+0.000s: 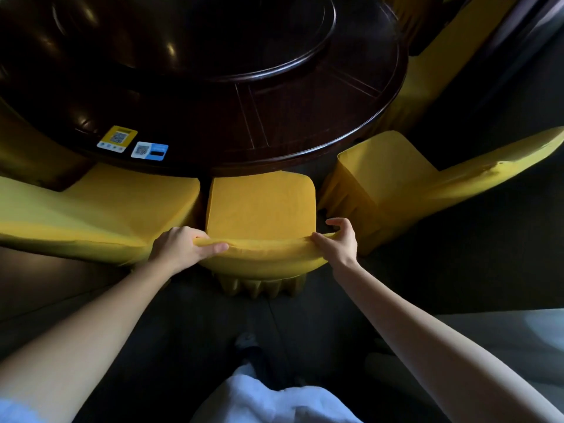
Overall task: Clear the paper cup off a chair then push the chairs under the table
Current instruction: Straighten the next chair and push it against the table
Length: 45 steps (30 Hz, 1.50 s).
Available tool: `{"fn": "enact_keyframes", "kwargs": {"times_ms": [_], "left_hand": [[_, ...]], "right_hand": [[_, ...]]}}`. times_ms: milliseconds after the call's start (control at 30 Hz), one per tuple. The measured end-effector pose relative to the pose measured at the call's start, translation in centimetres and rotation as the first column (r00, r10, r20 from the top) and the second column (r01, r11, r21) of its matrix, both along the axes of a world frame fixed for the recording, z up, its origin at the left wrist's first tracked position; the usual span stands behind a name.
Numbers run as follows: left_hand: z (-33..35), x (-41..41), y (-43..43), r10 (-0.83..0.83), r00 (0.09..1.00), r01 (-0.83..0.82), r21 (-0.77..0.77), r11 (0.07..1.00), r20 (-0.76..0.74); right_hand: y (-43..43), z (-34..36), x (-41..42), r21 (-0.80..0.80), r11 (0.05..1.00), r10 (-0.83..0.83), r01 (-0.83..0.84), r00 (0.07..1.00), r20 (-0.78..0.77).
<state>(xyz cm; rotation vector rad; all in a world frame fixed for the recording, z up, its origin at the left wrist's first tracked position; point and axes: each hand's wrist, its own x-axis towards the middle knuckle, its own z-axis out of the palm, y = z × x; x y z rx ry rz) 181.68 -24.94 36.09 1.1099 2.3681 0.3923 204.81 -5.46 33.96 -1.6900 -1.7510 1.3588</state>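
A chair in a yellow cover (259, 209) stands straight ahead, its seat front tucked just under the rim of the dark round table (320, 141). My left hand (183, 248) grips the left end of the chair's top rail, thumb along the fabric. My right hand (338, 239) holds the right end of the same rail, fingers curled over it. No paper cup is in view; the seat is bare.
A second yellow chair (100, 215) sits close on the left, nearly touching the middle one. A third (406, 175) stands angled at the right. Two QR-code stickers (117, 138) lie on the table edge. A raised turntable (244, 65) fills the table centre. Dark floor lies below.
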Motion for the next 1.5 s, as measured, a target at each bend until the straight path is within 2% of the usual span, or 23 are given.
{"fn": "enact_keyframes", "kwargs": {"times_ms": [167, 233, 300, 400, 467, 500, 567, 700, 933, 1267, 1367, 1500], "left_hand": [[-0.7, 0.0, 0.1, 0.019, 0.999, -0.02, 0.033, 0.999, 0.03], [-0.9, 0.1, 0.6, 0.034, 0.999, -0.035, 0.035, 0.999, 0.029], [-1.0, 0.1, 1.3, 0.05, 0.998, -0.052, 0.04, 0.998, 0.039], [-0.7, 0.0, 2.1, 0.039, 0.995, -0.042, 0.023, 0.999, 0.087], [-0.6, 0.4, 2.2, 0.038, 0.995, -0.041, 0.036, 0.999, 0.088], [-0.5, 0.6, 2.3, 0.056, 0.996, -0.059, 0.04, 0.997, 0.075], [-0.6, 1.0, 2.5, 0.087, 0.994, -0.09, 0.054, 0.994, 0.064], [-1.7, 1.7, 3.8, 0.115, 0.989, -0.122, 0.083, 0.989, 0.089], [-1.9, 1.6, 6.5, 0.134, 0.984, -0.137, 0.019, 0.99, 0.113], [-1.7, 1.0, 6.7, 0.091, 0.988, -0.081, -0.086, 0.993, 0.122], [-1.1, 1.0, 6.8, 0.088, 0.987, -0.07, -0.136, 0.988, 0.134], [-0.8, 1.2, 6.9, 0.071, 0.987, -0.047, -0.167, 0.985, 0.143]], "right_hand": [[1.1, 2.2, -1.4, 0.172, 0.96, 0.232, -0.222, 0.972, -0.038], [2.3, 2.5, -2.2, 0.213, 0.938, 0.278, -0.275, 0.961, 0.016], [3.9, 2.3, -3.1, 0.17, 0.918, 0.344, -0.36, 0.932, 0.115], [5.4, 2.1, -3.6, 0.063, 0.826, 0.523, -0.561, 0.802, 0.288], [5.8, 1.9, -2.6, 0.049, 0.677, 0.66, -0.734, 0.636, 0.4], [6.0, 1.9, -1.9, 0.037, 0.613, 0.694, -0.79, 0.56, 0.453], [6.6, 2.0, -0.4, 0.045, 0.581, 0.67, -0.812, 0.509, 0.54], [8.5, 2.4, 0.7, 0.116, 0.573, 0.598, -0.812, 0.51, 0.618], [11.3, 3.1, -0.5, -0.099, 0.634, 0.674, -0.767, 0.485, 0.556], [11.3, 3.3, -1.2, -0.157, 0.62, 0.716, -0.769, 0.471, 0.515], [11.3, 3.2, -1.1, -0.142, 0.636, 0.708, -0.759, 0.5, 0.498], [10.9, 2.6, -0.7, -0.091, 0.696, 0.665, -0.712, 0.592, 0.455]]}}
